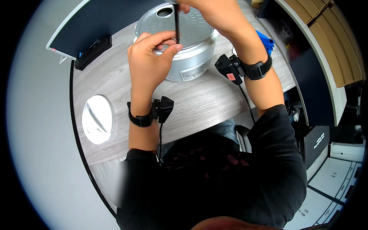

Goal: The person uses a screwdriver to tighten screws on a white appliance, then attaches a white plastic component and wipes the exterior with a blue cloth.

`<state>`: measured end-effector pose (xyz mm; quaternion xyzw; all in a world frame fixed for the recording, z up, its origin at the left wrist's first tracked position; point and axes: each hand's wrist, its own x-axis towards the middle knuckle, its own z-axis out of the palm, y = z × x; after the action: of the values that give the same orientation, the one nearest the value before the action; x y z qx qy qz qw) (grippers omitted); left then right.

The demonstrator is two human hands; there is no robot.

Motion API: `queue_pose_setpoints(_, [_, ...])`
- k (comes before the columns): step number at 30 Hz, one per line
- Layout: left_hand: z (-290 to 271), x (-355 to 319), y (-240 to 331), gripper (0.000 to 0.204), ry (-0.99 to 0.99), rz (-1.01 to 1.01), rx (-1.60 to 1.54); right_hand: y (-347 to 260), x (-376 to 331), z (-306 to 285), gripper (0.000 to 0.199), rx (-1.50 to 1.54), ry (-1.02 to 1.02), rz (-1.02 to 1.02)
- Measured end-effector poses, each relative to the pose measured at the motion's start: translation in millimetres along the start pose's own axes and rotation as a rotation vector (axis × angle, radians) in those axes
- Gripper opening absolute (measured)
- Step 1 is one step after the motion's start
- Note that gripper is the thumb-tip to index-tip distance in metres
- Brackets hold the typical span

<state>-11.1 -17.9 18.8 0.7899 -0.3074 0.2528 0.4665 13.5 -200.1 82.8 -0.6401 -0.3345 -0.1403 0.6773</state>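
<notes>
A silver, drum-shaped appliance (195,63) stands on the desk in front of me, its flat metal face with vent slots and one round hole (165,12) turned up. Over its near edge, a screwdriver (176,23) with a dark shaft points downward. My right hand (188,7), partly cut off by the top of the picture, is closed on the handle end. The thumb and forefinger of my left hand (153,51) pinch around the lower end of the shaft. Whether a screw sits under the tip is hidden by those fingers.
A white oval plastic piece (98,119) lies on the wood-grain desk (122,84) at left. Behind it stand a monitor (92,23) and a black box-shaped thing (94,51). A blue cloth-like item (265,42) lies beyond my right forearm. Cables hang from both wrist-strapped devices. Shelving with cardboard boxes (331,50) borders the right.
</notes>
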Motion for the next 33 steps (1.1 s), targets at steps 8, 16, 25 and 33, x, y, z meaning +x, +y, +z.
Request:
queue_pose_setpoints(8, [1, 0, -1, 0.022, -0.003, 0.058, 0.023, -9, -6, 4, 0.02, -0.035, 0.019, 0.005])
queue_pose_setpoints(16, [-3, 0, -7, 0.025, -0.06, 0.076, 0.019, -20, -11, 15, 0.022, 0.0, 0.059, -0.043])
queue_pose_setpoints(25, [-4, 5, -7, 0.022, -0.062, 0.024, -0.128, -3, -5, 9, 0.025, -0.08, 0.048, -0.024])
queue_pose_setpoints(33, [12, 2, -16, 0.011, 0.033, 0.032, -0.241, 2, -4, 13, 0.035, 0.028, 0.028, -0.01])
